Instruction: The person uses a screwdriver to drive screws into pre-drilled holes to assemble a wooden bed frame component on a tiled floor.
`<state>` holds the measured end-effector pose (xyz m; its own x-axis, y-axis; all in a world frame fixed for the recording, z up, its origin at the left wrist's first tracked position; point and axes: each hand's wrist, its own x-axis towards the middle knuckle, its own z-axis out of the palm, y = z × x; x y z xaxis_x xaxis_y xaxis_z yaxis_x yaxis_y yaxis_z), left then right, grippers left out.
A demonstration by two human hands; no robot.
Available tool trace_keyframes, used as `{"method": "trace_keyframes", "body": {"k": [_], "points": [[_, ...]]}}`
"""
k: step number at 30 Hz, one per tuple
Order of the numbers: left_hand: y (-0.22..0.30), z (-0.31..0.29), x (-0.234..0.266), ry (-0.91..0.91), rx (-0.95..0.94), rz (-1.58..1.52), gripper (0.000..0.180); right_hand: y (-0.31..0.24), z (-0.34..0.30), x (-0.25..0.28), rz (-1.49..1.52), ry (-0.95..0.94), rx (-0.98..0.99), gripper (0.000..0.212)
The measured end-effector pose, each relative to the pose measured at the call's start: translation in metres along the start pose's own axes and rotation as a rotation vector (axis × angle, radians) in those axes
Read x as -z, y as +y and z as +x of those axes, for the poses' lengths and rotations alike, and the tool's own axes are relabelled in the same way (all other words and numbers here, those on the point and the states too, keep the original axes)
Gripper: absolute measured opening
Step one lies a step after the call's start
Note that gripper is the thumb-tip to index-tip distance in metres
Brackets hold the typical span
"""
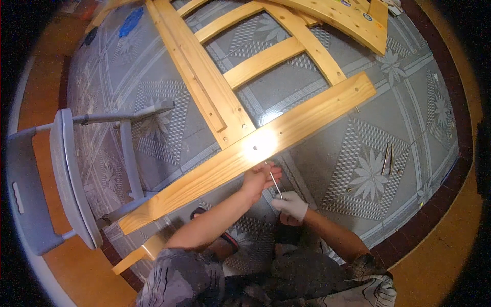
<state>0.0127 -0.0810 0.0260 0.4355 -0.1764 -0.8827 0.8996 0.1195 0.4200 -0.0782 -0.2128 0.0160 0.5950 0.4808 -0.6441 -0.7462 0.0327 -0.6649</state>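
Your right hand (pixel 290 205), in a white glove, is at the lower middle of the frame, its fingers closed around the lower end of a thin metal rod (pixel 276 183). The rod slants up and to the left from your glove, and its upper end is near the lower edge of a long wooden beam (pixel 186 185). Your left hand (pixel 258 180) is bare, just below the beam in the middle of the frame, with its fingers curled beside the rod; you cannot tell from here whether they pinch it.

The beam runs from the lower left to the upper right, with a bright patch of light around a dark hole near its middle. Above it, a slatted wooden frame (pixel 197 77) stretches toward the top of the frame, next to a curved wooden panel (pixel 353 23) at upper right. Two slim rods (pixel 392 158) lie on the patterned floor (pixel 317 148) at right, and a grey folding chair (pixel 76 179) is at left.
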Motion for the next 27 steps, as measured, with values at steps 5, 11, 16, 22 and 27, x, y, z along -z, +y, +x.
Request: {"method": "trace_keyframes", "body": {"k": [5,11,16,22,27], "points": [[-0.014,0.002,-0.002,0.0,-0.104,0.018,0.021,0.013,0.007,-0.012,-0.876,0.518,0.165,0.034],[-0.022,0.004,-0.001,-0.033,-0.17,-0.164,0.02,0.002,0.004,-0.007,-0.901,0.468,0.25,0.028],[-0.03,0.011,0.005,-0.1,-0.199,-0.278,0.022,-0.007,0.008,-0.007,-1.158,0.634,0.093,0.025],[-0.03,-0.011,0.022,-0.189,-0.248,0.402,0.025,0.005,0.002,0.008,-1.225,0.535,0.227,0.023],[0.051,-0.11,0.056,-0.044,-1.069,1.322,0.053,0.017,-0.031,0.022,-1.171,0.353,0.016,0.026]]}}
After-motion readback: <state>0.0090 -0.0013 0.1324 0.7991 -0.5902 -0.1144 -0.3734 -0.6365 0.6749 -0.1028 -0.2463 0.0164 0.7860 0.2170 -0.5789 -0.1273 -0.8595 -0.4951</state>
